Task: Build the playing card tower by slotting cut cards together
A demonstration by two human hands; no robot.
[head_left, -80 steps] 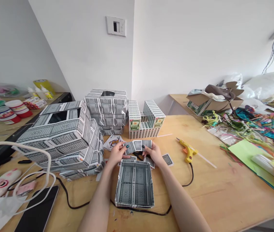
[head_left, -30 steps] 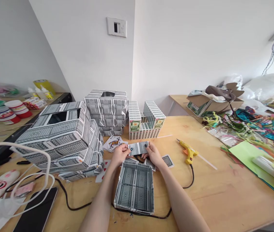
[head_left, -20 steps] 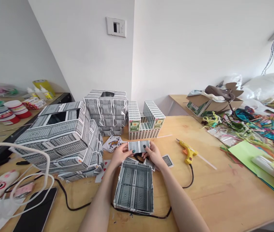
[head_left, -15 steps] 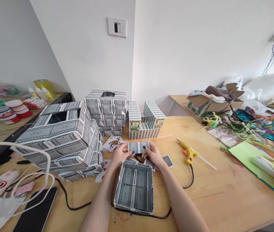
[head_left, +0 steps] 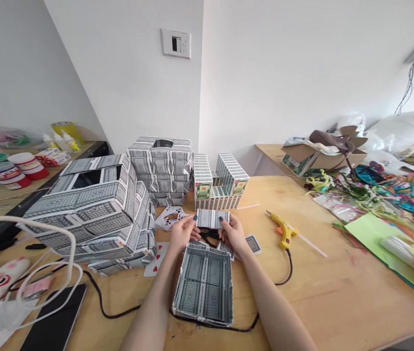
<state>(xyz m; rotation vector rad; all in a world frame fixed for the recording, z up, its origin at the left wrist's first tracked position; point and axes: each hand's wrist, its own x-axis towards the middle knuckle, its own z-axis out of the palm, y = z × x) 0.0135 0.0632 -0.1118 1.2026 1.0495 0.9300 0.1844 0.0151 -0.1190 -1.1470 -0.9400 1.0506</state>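
A joined strip of patterned playing cards (head_left: 212,219) is held up level, back side showing. My right hand (head_left: 233,235) pinches its right end, the thumb lying on top. At the left end, the thumb and fingers of my left hand (head_left: 182,234) close on the edge. Black-handled scissors (head_left: 210,237) lie just beneath, between my hands. Nearer to me, a shallow open tray built of playing cards (head_left: 203,287) rests on the table between my forearms. Loose face-up cards (head_left: 171,217) lie left of my left hand, and a face-down card (head_left: 253,244) is right of my right wrist.
Card-built boxes (head_left: 89,204) stand at left, and stacked card packs (head_left: 221,187) stand behind my hands. A yellow glue gun (head_left: 283,230) lies at right, its black cord running around the tray. A phone (head_left: 55,319), white cable (head_left: 73,248) and craft scraps (head_left: 385,190) flank the work area.
The card strip has shifted slightly up and to the right. My left thumb has slid from on top of the strip to its left edge, and more of the scissors shows.
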